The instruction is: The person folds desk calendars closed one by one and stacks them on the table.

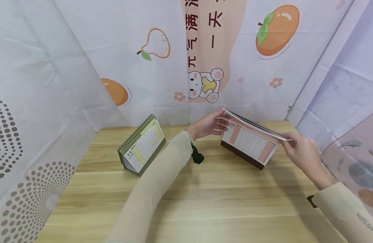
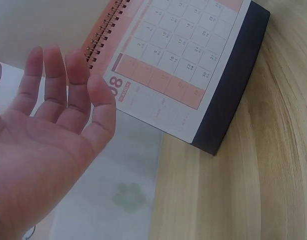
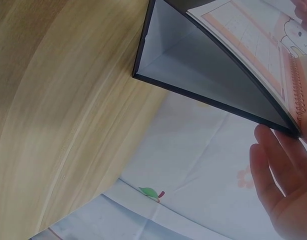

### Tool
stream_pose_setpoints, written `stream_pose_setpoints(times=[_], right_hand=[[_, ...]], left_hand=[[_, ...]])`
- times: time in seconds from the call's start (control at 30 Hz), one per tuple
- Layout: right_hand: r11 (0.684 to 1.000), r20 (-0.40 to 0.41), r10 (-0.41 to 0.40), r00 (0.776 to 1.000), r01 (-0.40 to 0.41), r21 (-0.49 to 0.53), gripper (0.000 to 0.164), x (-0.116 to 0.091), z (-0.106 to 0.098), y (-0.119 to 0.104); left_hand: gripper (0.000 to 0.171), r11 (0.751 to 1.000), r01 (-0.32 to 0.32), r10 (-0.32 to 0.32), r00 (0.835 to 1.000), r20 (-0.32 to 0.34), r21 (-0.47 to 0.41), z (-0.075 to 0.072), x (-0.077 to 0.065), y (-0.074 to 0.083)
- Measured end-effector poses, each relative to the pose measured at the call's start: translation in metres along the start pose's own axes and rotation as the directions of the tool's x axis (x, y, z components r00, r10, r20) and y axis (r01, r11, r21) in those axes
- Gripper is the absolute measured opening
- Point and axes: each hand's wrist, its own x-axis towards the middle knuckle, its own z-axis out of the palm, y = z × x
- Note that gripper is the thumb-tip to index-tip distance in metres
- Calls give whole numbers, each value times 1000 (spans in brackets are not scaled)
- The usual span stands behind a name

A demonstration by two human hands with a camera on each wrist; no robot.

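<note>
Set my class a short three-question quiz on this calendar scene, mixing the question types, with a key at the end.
1. Multiple choice. Which number does the pink calendar, standing between the left hand and the right hand, show?
A. 11
B. 08
C. 05
2. True or false? Neither hand touches the green calendar.
3. Fill the gap. Of the two hands, the ____ one is nearer the green calendar.

Key
1. B; the left wrist view shows it most clearly.
2. True; both hands are at the pink calendar.
3. Left.
</note>
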Motion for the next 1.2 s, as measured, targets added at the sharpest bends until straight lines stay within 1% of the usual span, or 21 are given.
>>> stream_pose_setpoints(times=[0.2,0.37,0.5,0.7,0.97,1.2], right_hand=[[1000,-8,2,1000,-2,-1,26,-2,1,0],[1000,-6,5,1000,-5,26,27,-2,1,-1],[1000,-11,6,1000,-6,26,26,-1,2,-2],[1000,-21,15,1000,-15,12,25,-2,2,-3],[1000,-37,-7,999,8,8,23,-2,3,-3],[1000,-29,1,1000,0,3,25,-3,3,-1]], left_hand=[[62,1000,11,-11,999,-30,-3,-1,0,-3],[48,999,47,-48,998,-52,-13,-4,2,-4],[42,998,59,-60,996,-59,-10,-5,3,-6],[42,998,63,-62,997,-56,21,-6,3,-6],[44,996,68,-65,996,-54,58,-8,1,-8],[39,994,78,-73,995,-70,74,-9,1,-10]])
